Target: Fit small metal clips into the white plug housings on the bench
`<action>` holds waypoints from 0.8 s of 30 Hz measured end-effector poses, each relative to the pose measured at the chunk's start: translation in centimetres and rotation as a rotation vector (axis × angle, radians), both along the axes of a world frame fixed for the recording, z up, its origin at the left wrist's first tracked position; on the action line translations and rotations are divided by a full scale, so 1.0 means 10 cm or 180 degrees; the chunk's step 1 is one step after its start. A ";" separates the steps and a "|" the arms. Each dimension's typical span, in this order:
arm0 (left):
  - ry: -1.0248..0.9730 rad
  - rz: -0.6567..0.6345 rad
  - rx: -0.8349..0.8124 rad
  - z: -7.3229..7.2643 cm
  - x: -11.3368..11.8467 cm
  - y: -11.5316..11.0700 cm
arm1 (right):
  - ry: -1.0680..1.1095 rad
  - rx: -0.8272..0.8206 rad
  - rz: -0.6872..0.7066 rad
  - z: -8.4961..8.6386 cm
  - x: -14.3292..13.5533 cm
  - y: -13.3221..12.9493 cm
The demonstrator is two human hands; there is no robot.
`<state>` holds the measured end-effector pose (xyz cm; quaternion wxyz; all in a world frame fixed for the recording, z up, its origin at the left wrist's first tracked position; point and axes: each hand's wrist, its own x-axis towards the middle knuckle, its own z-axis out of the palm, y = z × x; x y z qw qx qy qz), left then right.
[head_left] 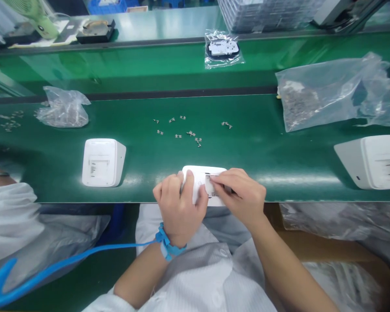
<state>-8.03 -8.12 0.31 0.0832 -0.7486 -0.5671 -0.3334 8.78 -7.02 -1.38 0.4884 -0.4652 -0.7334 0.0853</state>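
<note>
A white plastic device housing (199, 184) lies at the front edge of the green bench, with a rectangular recess on its upper face. My left hand (182, 201) grips its left side, fingers over the top edge and thumb on the face. Thumb and forefinger of my right hand (240, 190) are pinched together at the recess; whatever is between the fingertips is hidden. Small metal contact clips (190, 133) lie scattered on the bench beyond the housing. A blue strap (169, 245) with a cord circles my left wrist.
White housings stand to the left (100, 162) and right (383, 162). Clear bags of small parts rest at back left (66, 108) and back right (312, 95). A bagged part (223, 48) hangs on the ledge. At far left is another person's sleeve (9, 212).
</note>
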 end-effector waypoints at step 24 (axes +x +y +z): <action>-0.0147 -0.0112 -0.0155 0.04 -0.03 0.03 | -0.0112 -0.0680 0.0054 0.15 0.09 0.14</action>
